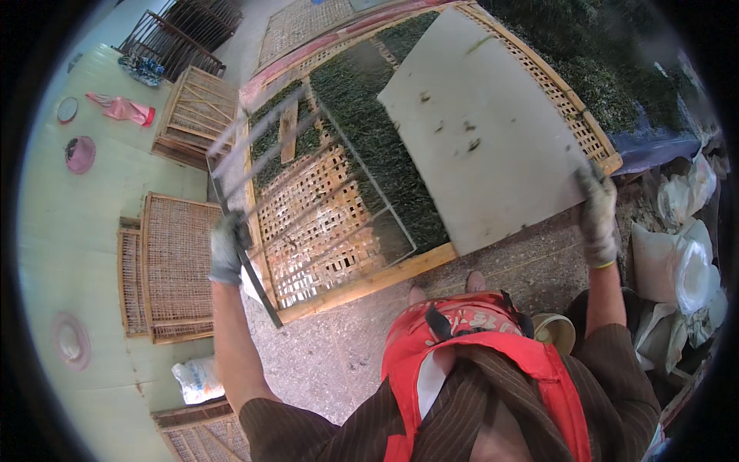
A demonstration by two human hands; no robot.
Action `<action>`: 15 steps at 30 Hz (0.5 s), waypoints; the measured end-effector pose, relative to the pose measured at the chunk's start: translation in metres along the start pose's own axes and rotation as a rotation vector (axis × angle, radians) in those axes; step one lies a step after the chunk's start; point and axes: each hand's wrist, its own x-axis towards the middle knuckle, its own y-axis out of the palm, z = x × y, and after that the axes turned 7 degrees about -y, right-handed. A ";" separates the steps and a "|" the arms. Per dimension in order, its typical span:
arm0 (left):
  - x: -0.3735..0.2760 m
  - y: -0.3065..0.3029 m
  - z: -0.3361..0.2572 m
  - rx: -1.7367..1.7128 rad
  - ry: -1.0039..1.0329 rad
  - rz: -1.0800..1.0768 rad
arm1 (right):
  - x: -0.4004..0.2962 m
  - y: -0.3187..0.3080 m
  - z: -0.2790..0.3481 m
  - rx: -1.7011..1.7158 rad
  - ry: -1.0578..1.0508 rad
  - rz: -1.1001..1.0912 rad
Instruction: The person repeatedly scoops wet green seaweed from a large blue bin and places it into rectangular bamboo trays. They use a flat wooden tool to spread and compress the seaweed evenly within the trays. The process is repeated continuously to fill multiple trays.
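Observation:
My left hand (230,247), in a grey-white glove, grips the dark edge bar of a slatted frame (249,260). The frame's bars are motion-blurred and lie over the near-left part of a woven bamboo tray (312,213) with a wooden rim. In my right hand (597,213), also gloved, is the near-right corner of a flat whitish board (491,144). The board is tilted over the tray's right part and has a few green scraps on it. Dark green shredded leaves (398,156) cover the tray between board and frame. A small wooden slat (288,131) lies at the tray's left.
A large heap of green leaves (600,69) is at the upper right. White sacks or bags (664,260) and a pale bucket (553,334) stand at my right. Woven trays (179,265) lean on the left wall, with a white bag (196,380) below. Hats hang there.

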 end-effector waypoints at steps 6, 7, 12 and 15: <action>0.053 -0.060 0.129 0.003 -0.175 0.098 | -0.010 -0.027 0.006 0.018 0.040 -0.120; 0.056 -0.060 0.137 0.048 -0.188 0.110 | -0.023 -0.016 0.006 0.050 0.079 -0.151; 0.093 -0.052 0.171 0.018 -0.263 0.148 | -0.076 -0.021 -0.025 0.145 0.181 -0.140; 0.104 -0.048 0.170 0.002 -0.273 0.159 | -0.096 -0.016 -0.039 0.152 0.161 -0.065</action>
